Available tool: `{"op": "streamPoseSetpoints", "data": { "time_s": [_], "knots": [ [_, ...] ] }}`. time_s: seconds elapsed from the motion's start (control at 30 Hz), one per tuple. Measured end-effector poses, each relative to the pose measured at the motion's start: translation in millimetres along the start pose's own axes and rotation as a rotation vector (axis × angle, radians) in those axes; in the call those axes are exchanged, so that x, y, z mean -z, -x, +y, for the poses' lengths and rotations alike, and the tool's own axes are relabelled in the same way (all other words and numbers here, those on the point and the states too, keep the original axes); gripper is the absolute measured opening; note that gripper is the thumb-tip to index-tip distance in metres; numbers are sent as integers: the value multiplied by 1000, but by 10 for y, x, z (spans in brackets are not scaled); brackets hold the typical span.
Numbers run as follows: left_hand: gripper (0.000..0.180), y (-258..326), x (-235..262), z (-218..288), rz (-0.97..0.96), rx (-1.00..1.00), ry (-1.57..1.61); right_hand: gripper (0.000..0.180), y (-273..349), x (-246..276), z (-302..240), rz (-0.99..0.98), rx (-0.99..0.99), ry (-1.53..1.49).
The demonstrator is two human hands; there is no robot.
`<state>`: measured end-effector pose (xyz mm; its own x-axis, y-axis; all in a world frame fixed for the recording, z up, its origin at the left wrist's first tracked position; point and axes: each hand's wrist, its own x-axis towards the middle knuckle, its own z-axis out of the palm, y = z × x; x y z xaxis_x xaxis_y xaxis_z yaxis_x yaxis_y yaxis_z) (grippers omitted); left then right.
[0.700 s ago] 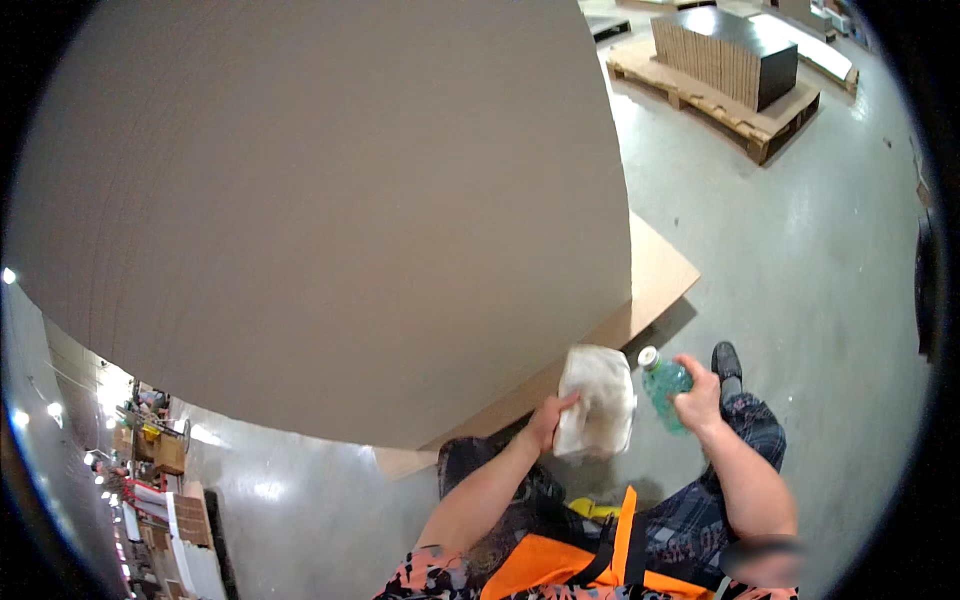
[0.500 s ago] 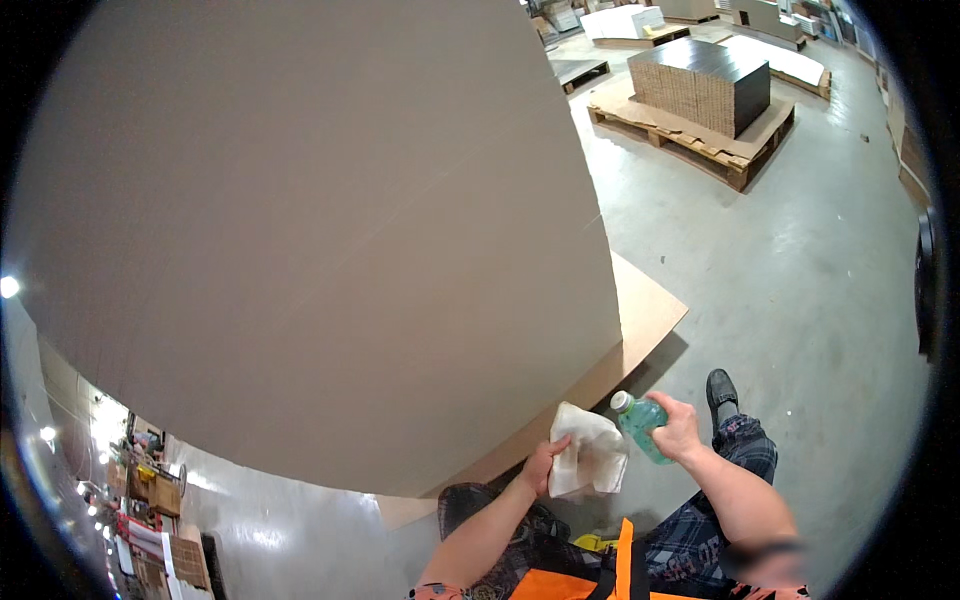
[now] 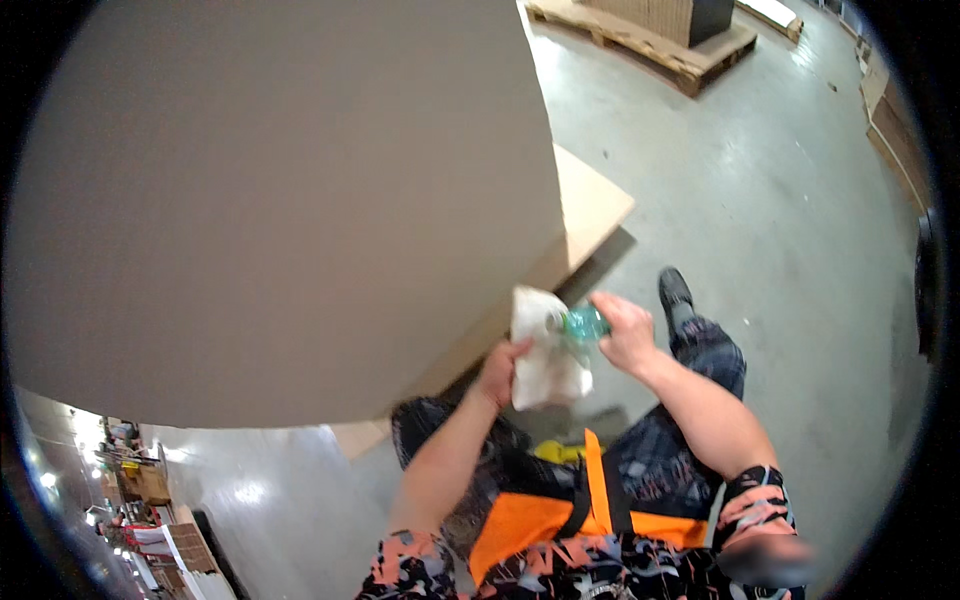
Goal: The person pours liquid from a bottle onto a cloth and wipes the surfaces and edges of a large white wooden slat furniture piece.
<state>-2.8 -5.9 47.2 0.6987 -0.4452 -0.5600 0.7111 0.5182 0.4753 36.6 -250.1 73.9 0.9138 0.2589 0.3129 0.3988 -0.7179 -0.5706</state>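
Observation:
My left hand (image 3: 499, 372) grips a folded white cloth (image 3: 548, 378) by its left side, thumb on top. The fingers of my right hand (image 3: 630, 335) wrap round a see-through green plastic bottle (image 3: 587, 323). It is tilted nearly level, its neck pointing left against or just over the upper part of the cloth. Whether liquid is coming out cannot be made out. Just beyond both hands lies a large grey-brown flat panel (image 3: 300, 220), its near edge close to the cloth.
Under the panel, a pale wooden board (image 3: 590, 205) juts out at the right corner. A wooden pallet (image 3: 640, 55) bearing a stack stands on the grey floor (image 3: 770, 230) farther off. Cardboard (image 3: 893, 130) leans along the right side. My shoe (image 3: 676, 290) is right of the board.
My right hand has brought the bottle left and tipped it from upright-leaning to nearly level at the cloth. The whole view has shifted, so hands and panel appear higher.

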Motion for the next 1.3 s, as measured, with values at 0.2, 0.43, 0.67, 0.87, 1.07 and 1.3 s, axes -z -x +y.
{"op": "streamPoseSetpoints", "data": {
  "time_s": [0.2, 0.43, 0.67, 0.87, 1.07, 1.3],
  "knots": [
    [51, 102, -182, 103, -82, -69, 69, 43, -153, 380, -204, 97, 325, 289],
    [45, 135, -171, 195, -162, -74, 144, 25, -435, 643, -495, 134, 662, 591],
    [46, 269, -284, 286, -224, -110, 181, 17, -699, 820, -885, 103, 834, 732],
    [46, 313, -267, 299, -285, -133, 218, 20, -864, 961, -1046, 92, 889, 815],
    [46, 364, -229, 324, -309, -162, 230, 19, -923, 998, -1109, 125, 913, 848],
    [46, 389, -228, 333, -309, -160, 247, 16, -917, 1011, -1211, 151, 939, 850]
  ]
}}
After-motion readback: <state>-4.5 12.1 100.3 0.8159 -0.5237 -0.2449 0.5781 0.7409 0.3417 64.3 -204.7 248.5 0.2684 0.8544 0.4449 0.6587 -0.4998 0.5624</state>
